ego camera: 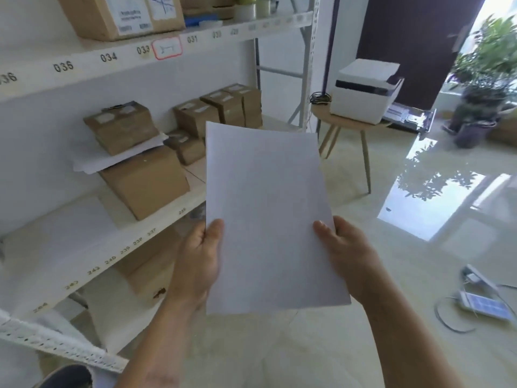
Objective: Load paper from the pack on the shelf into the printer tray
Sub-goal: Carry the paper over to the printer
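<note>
Shelf (pixel 92 264) with cardboard boxes (pixel 145 180) sits left of the paper stack (pixel 265 219). Left hand (pixel 200 261) pinches the stack's lower-left edge, right hand (pixel 347 261) its lower-right edge, thumbs on top. Stack is held in mid-air. Printer (pixel 363 89) on a round table (pixel 349 123) is up-right of the stack, well apart.

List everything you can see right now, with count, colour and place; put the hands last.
paper stack: one, white, held up in front
printer: one, white, on the round table
round table: one, wooden, right of the shelving
cardboard boxes: several, brown, on the shelves
loose sheets: a few, white, between two boxes
plant: one, green, far right
power strip: one, white, floor right
left hand: holds the paper's left edge
right hand: holds the right edge
</note>
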